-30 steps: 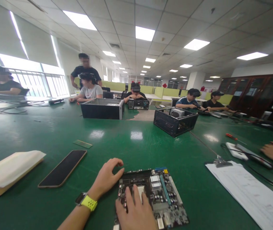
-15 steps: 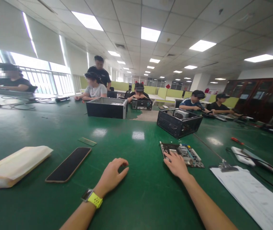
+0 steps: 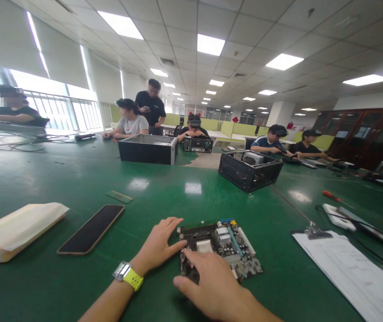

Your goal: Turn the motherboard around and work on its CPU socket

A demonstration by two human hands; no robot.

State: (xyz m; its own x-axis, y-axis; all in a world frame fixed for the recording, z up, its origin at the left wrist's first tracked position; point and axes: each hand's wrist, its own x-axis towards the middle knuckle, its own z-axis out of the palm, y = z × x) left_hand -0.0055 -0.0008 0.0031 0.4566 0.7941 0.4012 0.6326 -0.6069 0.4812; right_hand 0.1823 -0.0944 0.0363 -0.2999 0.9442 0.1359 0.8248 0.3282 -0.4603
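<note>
A computer motherboard [image 3: 225, 248] lies flat on the green table [image 3: 185, 197] just in front of me. My left hand [image 3: 158, 246], with a yellow-strapped watch [image 3: 127, 273] on the wrist, rests at the board's left edge, fingers spread and touching it. Over the board's near left corner lies my right hand [image 3: 211, 284], fingers stretched forward and pressing on it. Neither hand grips anything.
A black phone [image 3: 92, 228] and a padded envelope [image 3: 13, 230] lie to the left, a small green strip [image 3: 119, 196] beyond. Papers on a clipboard [image 3: 352, 273] sit at right, with a red screwdriver [image 3: 332, 195] and cables. Two open computer cases [image 3: 146, 150] [image 3: 248, 172] stand farther back; several people sit around.
My right hand has drawn the motherboard from the far right back toward me. My left hand now touches its left edge. The standing person behind has stepped right.
</note>
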